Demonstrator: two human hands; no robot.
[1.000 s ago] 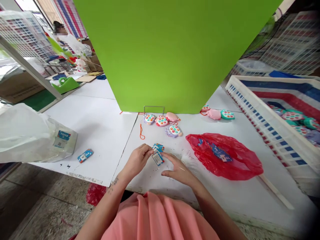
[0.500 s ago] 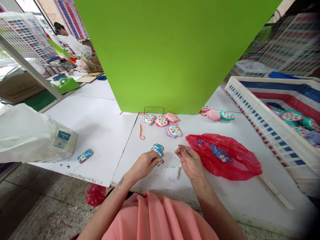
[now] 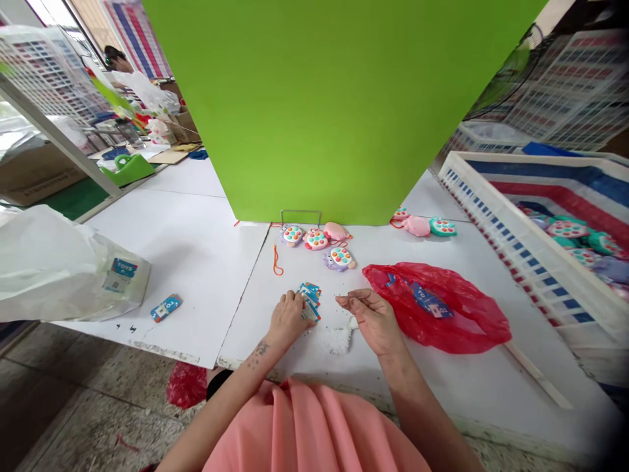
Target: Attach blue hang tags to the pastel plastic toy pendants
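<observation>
My left hand (image 3: 289, 316) is on a fanned stack of blue-and-white toy cards (image 3: 312, 296) lying on the table, its fingers bent over the near left side and its thumb along the bottom edge. My right hand (image 3: 373, 316) hovers just to the right, thumb and fingers pinched together; whatever is between them is too small to make out. Below and between the hands lies a pile of short white strands (image 3: 339, 339). Tiny dark specks are scattered around it. Beyond the cards sit several animal-shaped toys with coloured buttons, one of them a purple toy (image 3: 340, 259).
An orange cord loop (image 3: 277, 262) lies left of the toys. A red plastic bag (image 3: 457, 314) with cards on it is at right, beside a white crate (image 3: 491, 196) of toys. A green panel (image 3: 314, 118) stands behind. At left are a white bag (image 3: 63, 269) and more cards (image 3: 166, 307).
My left hand has shifted up and its fingers now reach further over the card stack. My right hand's pinched fingertips have moved slightly left and down, toward the cards.
</observation>
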